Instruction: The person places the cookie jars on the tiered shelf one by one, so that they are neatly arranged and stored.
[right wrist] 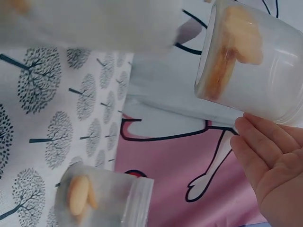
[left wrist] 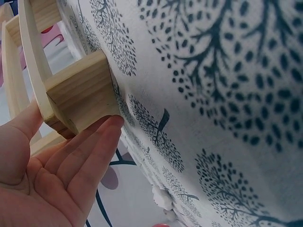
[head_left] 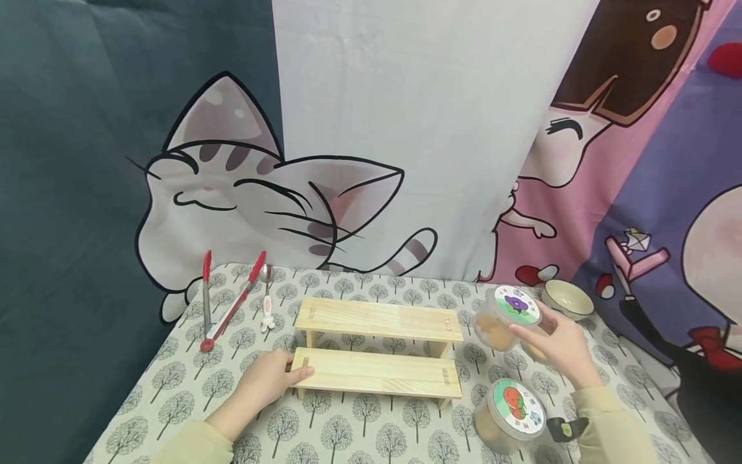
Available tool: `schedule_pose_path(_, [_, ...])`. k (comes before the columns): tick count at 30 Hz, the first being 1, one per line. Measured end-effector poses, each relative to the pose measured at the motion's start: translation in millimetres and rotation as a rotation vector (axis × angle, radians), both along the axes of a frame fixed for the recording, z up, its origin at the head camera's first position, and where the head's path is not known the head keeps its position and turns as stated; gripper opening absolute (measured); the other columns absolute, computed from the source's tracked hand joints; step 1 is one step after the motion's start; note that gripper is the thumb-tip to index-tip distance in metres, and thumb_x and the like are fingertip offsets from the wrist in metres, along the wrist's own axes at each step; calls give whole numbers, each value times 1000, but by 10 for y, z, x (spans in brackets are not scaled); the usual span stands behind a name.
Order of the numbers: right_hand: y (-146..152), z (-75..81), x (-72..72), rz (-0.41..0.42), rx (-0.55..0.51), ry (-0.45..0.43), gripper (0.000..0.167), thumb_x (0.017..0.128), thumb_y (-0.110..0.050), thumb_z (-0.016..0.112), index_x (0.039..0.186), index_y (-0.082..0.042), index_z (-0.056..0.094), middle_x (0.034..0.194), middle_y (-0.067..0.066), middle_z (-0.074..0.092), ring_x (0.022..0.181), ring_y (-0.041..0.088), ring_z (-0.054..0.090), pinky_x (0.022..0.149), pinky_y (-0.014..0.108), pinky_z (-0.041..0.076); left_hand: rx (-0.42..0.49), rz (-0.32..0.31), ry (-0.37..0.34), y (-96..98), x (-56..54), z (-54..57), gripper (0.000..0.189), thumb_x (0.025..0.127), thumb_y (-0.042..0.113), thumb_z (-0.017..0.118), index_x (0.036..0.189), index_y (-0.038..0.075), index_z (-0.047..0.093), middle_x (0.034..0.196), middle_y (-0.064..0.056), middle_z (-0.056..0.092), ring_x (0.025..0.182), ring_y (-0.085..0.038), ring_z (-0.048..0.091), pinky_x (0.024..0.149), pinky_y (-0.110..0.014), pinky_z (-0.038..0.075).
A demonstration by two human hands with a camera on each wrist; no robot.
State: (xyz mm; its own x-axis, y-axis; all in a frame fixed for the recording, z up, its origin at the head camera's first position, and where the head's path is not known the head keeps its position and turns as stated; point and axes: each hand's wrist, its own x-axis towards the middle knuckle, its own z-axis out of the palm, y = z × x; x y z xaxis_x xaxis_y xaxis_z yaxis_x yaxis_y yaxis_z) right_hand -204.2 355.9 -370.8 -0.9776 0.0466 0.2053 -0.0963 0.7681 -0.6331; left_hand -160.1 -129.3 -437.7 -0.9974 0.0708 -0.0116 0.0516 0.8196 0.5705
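Note:
My left hand [head_left: 268, 380] grips the left end of a two-step wooden shelf [head_left: 377, 374], thumb on the front step's top. In the left wrist view its fingers [left wrist: 90, 161] lie against the end by the leg. With my right hand [head_left: 559, 341] I hold a clear plastic jar [head_left: 497, 322] by its lid, which bears a purple flower picture. This jar, seen raised in the right wrist view, has light brown pieces [right wrist: 234, 47] inside. Nearer me stands a second jar [head_left: 507, 415] with an orange-red picture on its lid. A third jar [right wrist: 102, 196] is mostly hidden behind my right hand in the head view.
Red-handled tongs [head_left: 232, 309] and a spoon with a pink-and-white handle [head_left: 267, 303] lie left of the shelf. A pale bowl [head_left: 568, 298] stands at the back right. The tree-print cloth [head_left: 336, 432] covers the table, against a cartoon curtain [head_left: 435, 129].

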Motion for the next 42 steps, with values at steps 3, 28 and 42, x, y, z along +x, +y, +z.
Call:
schedule_pose_path(3, [-32,46,21,-5,17,14,81,82,-43,73,143,-3,38,130,27,53,119,43,51,92,51,44,1,1,1,-4,3,-2,34,79,42,73,91,11,73,68,0,62,56,-14,47,55,-32,41])
schedule_pose_path(28, [-441,193,102,85,-30,55,79,80,-38,76,140,0,42,136,25,49,120,44,50,94,48,42,26,28,-24,6,14,-46,32,79,39,73,93,11,73,63,2,58,51,-14,45,51,-30,37])
schedule_pose_path(42, [-711,178,81,167,-111,41,77,80,-36,76,143,-9,41,138,16,51,123,35,51,97,33,44,38,28,-9,10,5,-75,33,79,40,73,94,10,73,61,3,57,50,-14,44,51,-29,36])
